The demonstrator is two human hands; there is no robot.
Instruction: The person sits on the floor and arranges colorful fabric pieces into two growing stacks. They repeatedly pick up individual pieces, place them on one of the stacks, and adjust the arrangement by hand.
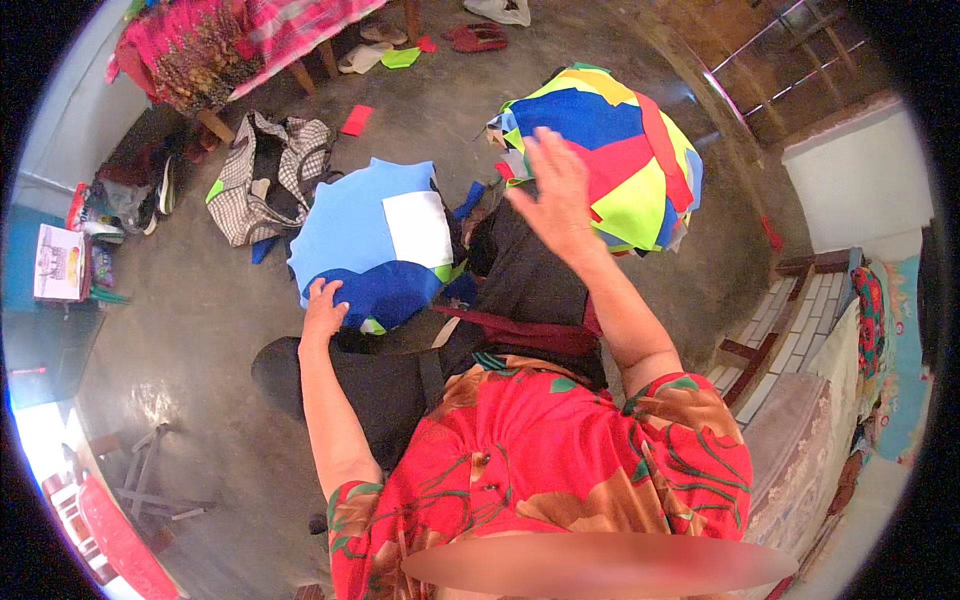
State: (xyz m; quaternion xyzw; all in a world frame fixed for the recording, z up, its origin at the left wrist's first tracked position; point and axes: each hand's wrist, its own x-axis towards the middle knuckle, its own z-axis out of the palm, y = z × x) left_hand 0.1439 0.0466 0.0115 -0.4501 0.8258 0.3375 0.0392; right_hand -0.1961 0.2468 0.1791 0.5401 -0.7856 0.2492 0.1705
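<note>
A rounded fabric piece in light blue, dark blue and white patches lies left of my legs. My left hand rests on its near left edge, fingers slightly bent and apart on the dark blue cloth. Further off to the right sits a bigger rounded patchwork of blue, red, yellow and green pieces. Raised beside its left side is my right hand, fingers spread, with nothing in it. Whether that hand touches the patchwork cannot be told. Blue and green scraps show between the two pieces.
A checked cloth bag lies open at the left. Beyond it are a red scrap and a low bed with pink cloth. Shoes lie at the back. A red chair stands near left; a brown-framed bench is at right.
</note>
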